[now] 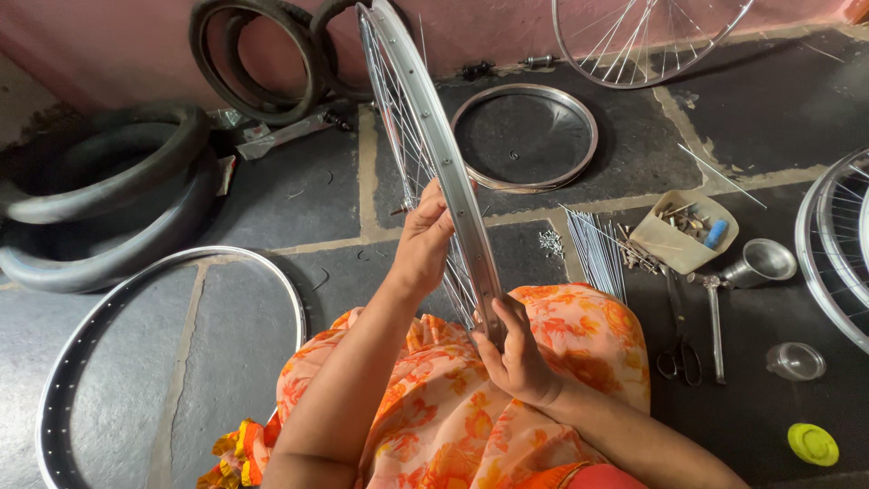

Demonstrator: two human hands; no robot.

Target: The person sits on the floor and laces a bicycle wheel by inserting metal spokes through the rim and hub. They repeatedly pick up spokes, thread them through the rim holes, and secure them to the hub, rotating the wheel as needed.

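So the biggest stuff around me: fat black rubber tyres (109, 195) piled on the dark stone floor (272, 190) off to my left, with a couple of thinner black tyres (258, 59) leaning on the pink wall behind them. A bare shiny metal rim with spoke holes (100, 317) lies flat on the floor just beside my left knee. Another spoked wheel (647, 41) leans against the wall up top, and one more spoked wheel (837, 249) pokes in from the right edge.

The one I've got is the silver spoked bicycle wheel (425, 127), standing on edge over my lap in the orange flowered fabric (434, 407), tilted away from me toward the wall. My left hand (424, 240) is wrapped on the rim about midway up, fingers curled over its edge. My right hand (518, 358) is lower down, clamped around the rim near the bottom, thumb pressed on its face.

A smaller plain metal hoop (525, 136) lies flat beyond the wheel. To my right there's a bundle of loose thin steel spokes (599, 249), a beige cardboard box of small parts (685, 231), a steel cup (762, 263), black-handled scissors (679, 344), a metal spanner (715, 321), a clear plastic cup (797, 360) and a little yellow-green lid (812, 444).
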